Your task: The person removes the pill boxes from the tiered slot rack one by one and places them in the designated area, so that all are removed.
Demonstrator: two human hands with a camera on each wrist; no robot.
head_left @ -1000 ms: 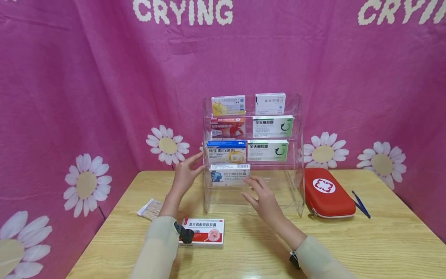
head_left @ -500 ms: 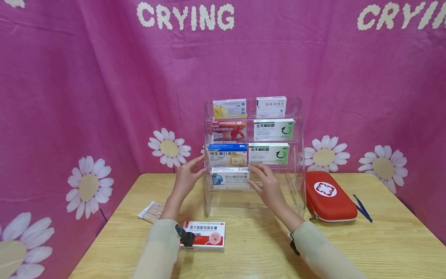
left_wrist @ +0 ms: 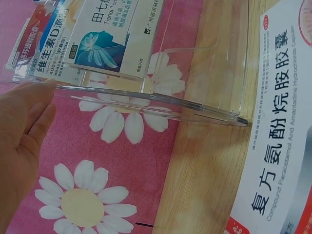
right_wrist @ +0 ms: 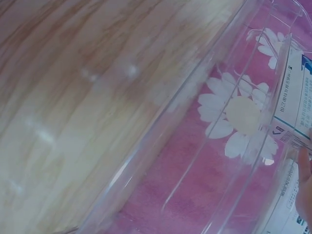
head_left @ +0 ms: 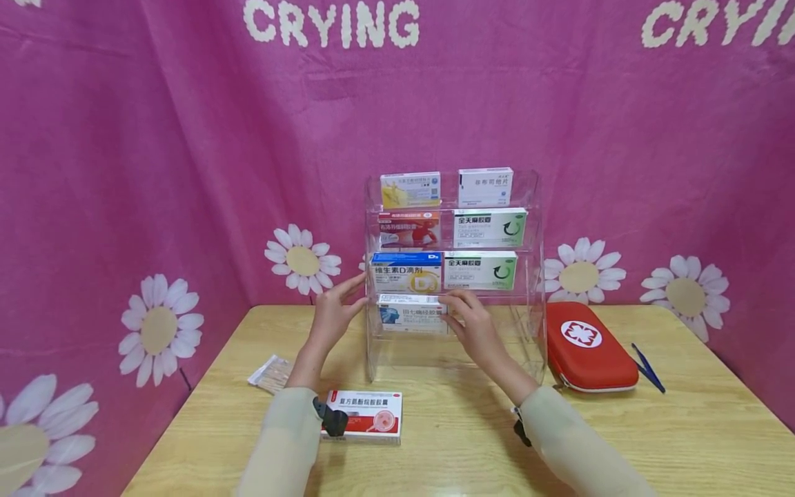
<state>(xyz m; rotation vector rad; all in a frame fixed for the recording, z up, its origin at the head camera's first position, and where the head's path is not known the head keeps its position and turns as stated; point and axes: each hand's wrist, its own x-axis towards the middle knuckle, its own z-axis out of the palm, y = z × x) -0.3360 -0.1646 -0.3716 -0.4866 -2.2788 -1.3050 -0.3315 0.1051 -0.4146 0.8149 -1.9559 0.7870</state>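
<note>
A clear acrylic display rack [head_left: 459, 355] holds medicine boxes on its tiers. On the lowest filled tier, at the left, sits a white medicine box [head_left: 406, 316] with a blue head picture. My right hand [head_left: 481, 335] pinches this box's right end, fingers at the upper corner and thumb lower down. The right wrist view shows only part of the hand [right_wrist: 305, 195] at the box's end. My left hand [head_left: 332, 317] rests against the rack's left side, fingers fairly straight; in the left wrist view they touch the clear side panel [left_wrist: 146, 96].
A red and white medicine box [head_left: 363, 414] lies on the table [head_left: 459, 455] near the left wrist. Cotton swabs [head_left: 271, 374] in a packet lie left. A red first-aid case [head_left: 593, 355] and blue tweezers [head_left: 649, 369] lie right of the rack. Pink curtain [head_left: 472, 103] hangs behind.
My right hand has moved slightly up and in to the right end of the lowest white medicine box and now pinches it. The left hand stays at the rack's side.
</note>
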